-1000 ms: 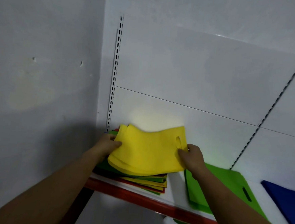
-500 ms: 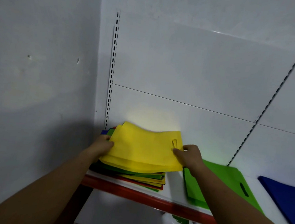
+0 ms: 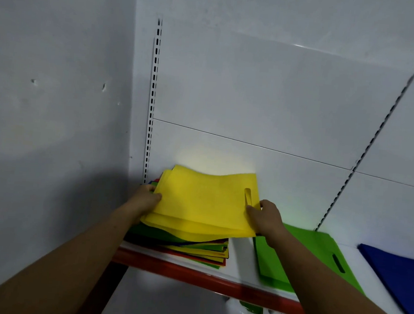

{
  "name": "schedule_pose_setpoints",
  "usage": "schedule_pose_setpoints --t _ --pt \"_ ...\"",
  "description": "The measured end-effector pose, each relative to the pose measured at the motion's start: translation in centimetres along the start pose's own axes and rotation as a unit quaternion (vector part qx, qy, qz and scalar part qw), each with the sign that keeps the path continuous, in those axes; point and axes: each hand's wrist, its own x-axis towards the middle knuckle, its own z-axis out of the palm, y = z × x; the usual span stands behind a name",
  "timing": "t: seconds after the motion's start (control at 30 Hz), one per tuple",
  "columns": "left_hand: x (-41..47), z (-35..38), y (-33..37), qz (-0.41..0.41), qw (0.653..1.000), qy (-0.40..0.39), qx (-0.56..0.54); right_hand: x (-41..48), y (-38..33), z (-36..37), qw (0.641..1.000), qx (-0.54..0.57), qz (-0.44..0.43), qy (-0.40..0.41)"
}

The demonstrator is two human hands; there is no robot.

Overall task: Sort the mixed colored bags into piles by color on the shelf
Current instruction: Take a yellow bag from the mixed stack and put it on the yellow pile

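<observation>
We held the yellow bags [image 3: 202,203] by their two short ends, just over the mixed stack [image 3: 193,250] at the left end of the shelf [image 3: 240,256]. Our left hand [image 3: 145,199] gripped the left end, thumb on top and fingers curled under. Our right hand [image 3: 265,218] pinched the right end beside the cut-out handle slot. Both sets of fingers were clenched on the yellow bundle, which was several layers thick. Whether its underside touched the stack we could not tell, though its near right corner overhung the stack's edge.

The bundle's long axis ran left to right, along the shelf and roughly level, from one hand to the other. The sorted piles all lay off its right end. The green pile [image 3: 317,254] was just beside our right hand, with a narrow bare strip of shelf between it and the stack. The blue pile [image 3: 395,270] was farther right again, partly out of view. We saw no yellow pile on the shelf.

We judged that the move ahead turned on this. The bundle had to travel rightward along its own length, handle end first. Our right hand was the nearer one to any free spot. Our left would have to follow across, or let go once the right had the weight.
</observation>
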Motion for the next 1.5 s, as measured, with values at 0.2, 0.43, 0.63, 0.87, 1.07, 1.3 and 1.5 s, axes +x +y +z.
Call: schedule_pose_setpoints --t 0.2,0.43,0.63,0.87,1.07,1.3,1.5 --pt "-0.4 0.8 -0.2 0.002 1.0 -0.003 -0.008 -0.2 0.1 -0.8 0.996 -0.073 -0.055 0.018" --pt "-0.4 0.6 0.5 0.029 0.999 0.013 -0.007 0.2 0.1 -1.0 0.999 0.011 -0.013 0.033" --pt "-1.1 0.1 0.8 0.051 0.999 0.003 -0.006 -0.1 0.4 -1.2 0.993 0.113 0.042 0.015" --pt "-1.6 -0.6 2.1 0.082 0.996 0.001 0.032 -0.9 -0.1 -2.4 0.994 0.111 0.001 0.019" --pt "-3.1 3.7 6.4 0.169 0.985 0.017 0.027 -2.1 1.2 -6.6 0.993 0.053 -0.026 0.106" --pt "-5.7 16.0 14.0 0.273 0.961 -0.038 0.025 -5.6 8.0 -18.7 0.974 0.028 0.024 0.225" --pt "-13.6 30.1 20.7 0.329 0.934 -0.136 0.016 -13.3 17.6 -30.8 0.947 0.01 0.086 0.31"
